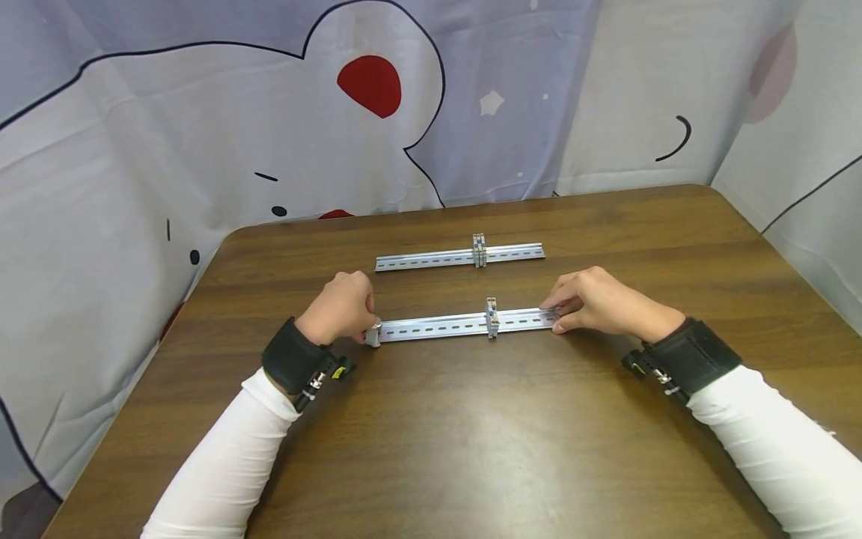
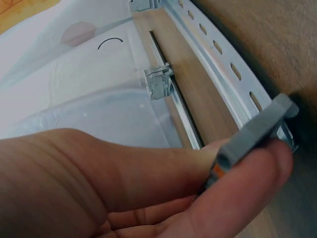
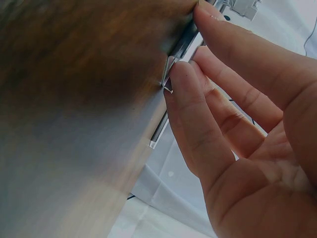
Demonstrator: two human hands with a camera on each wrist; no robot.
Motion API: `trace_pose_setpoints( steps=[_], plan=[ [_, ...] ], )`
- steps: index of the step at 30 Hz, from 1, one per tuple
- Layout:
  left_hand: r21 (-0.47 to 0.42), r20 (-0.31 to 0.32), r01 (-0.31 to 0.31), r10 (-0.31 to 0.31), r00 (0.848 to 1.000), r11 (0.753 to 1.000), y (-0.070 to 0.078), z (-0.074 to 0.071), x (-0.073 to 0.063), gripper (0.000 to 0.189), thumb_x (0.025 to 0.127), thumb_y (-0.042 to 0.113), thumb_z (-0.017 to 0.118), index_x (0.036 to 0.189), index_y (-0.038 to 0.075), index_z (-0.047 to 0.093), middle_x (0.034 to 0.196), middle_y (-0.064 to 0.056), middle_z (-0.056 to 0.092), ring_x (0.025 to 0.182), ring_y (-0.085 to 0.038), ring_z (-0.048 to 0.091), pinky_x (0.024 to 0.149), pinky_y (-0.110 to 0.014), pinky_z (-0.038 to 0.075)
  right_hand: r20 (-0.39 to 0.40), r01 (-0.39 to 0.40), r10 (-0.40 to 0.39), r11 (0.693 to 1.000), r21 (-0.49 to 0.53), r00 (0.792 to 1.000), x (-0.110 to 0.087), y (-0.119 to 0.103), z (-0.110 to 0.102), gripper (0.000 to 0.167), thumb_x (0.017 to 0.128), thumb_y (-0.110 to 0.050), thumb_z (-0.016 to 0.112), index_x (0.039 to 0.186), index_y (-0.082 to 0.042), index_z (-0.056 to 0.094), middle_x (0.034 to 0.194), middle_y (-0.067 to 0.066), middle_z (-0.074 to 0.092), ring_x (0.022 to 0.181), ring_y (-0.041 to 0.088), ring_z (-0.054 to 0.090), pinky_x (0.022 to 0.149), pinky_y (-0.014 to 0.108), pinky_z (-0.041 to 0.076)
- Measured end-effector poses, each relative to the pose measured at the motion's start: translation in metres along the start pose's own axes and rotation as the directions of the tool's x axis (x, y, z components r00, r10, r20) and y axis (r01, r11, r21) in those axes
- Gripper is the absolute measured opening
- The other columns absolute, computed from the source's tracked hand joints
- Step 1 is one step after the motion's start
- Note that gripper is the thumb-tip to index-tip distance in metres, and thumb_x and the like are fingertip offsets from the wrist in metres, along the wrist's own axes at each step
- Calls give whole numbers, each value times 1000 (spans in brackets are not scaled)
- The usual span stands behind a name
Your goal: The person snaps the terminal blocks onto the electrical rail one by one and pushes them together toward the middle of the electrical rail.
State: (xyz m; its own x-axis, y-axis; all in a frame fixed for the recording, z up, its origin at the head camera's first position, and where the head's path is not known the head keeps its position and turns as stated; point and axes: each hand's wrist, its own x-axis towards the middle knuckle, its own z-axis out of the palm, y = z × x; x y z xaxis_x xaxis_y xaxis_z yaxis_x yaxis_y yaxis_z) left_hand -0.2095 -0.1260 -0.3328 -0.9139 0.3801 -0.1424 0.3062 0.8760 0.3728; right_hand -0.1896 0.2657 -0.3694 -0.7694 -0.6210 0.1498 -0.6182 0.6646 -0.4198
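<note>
A slotted metal DIN rail [image 1: 434,327] lies across the middle of the table, with small grey terminal blocks [image 1: 492,318] clipped on right of its centre. My left hand [image 1: 342,307] pinches a grey terminal block [image 2: 257,130] between thumb and fingers, right at the rail's left end. A bit of orange shows on that block in the left wrist view. At the opposite end, my right hand [image 1: 599,303] grips the rail between thumb and fingertips; its fingers [image 3: 190,99] cover part of the rail's tip.
Farther back lies a second, similar DIN rail [image 1: 424,260], roughly parallel, carrying its own grey terminal blocks [image 1: 479,251]. The brown wooden table [image 1: 465,442] ends at a printed cloth [image 1: 512,105] hanging behind it.
</note>
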Motion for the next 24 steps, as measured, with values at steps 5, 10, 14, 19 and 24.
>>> trace_pose_setpoints(
  steps=[5, 10, 14, 19, 24],
  plan=[
    [32, -45, 10, -8, 999, 999, 6, 4, 3, 21, 76, -3, 68, 58, 5, 61, 50, -3, 61, 39, -11, 59, 45, -26, 47, -5, 23, -23, 1000, 4, 1000, 1, 0, -1, 34, 69, -9, 88, 100, -6, 76, 94, 3, 71, 80, 15, 70, 71, 26, 57],
    [39, -28, 17, -16, 999, 999, 12, 4, 12, 28, 77, -5, 62, 53, 8, 53, 45, 0, 53, 36, -10, 55, 41, -24, 40, -1, 16, -16, 999, 31, 1000, -1, 0, -4, 34, 68, -7, 87, 100, -5, 76, 94, 4, 70, 81, 16, 71, 70, 25, 57],
    [52, -2, 25, -25, 1000, 998, 12, 3, 22, 38, 76, -5, 58, 50, 13, 37, 44, 5, 30, 34, -6, 38, 39, -22, 24, -6, 21, -21, 1000, 18, 1000, -1, 1, -4, 34, 68, -7, 88, 100, -5, 77, 94, 4, 70, 80, 15, 71, 70, 25, 57],
    [76, 47, 58, -62, 997, 995, 10, 3, 27, 39, 76, -6, 56, 51, 14, 34, 45, 5, 28, 34, -7, 47, 39, -21, 22, -3, 17, -17, 1000, 16, 1000, -1, 0, -1, 34, 69, -8, 87, 101, -6, 77, 94, 3, 70, 80, 14, 70, 70, 25, 57],
    [101, 45, 32, -37, 998, 994, 8, 1, 22, 35, 78, -1, 68, 53, 11, 45, 48, 4, 38, 43, -12, 51, 45, -24, 34, 3, 4, -4, 1000, 0, 1000, 1, 0, 1, 33, 69, -10, 87, 101, -7, 77, 95, 2, 70, 80, 12, 69, 71, 26, 56]
  ],
)
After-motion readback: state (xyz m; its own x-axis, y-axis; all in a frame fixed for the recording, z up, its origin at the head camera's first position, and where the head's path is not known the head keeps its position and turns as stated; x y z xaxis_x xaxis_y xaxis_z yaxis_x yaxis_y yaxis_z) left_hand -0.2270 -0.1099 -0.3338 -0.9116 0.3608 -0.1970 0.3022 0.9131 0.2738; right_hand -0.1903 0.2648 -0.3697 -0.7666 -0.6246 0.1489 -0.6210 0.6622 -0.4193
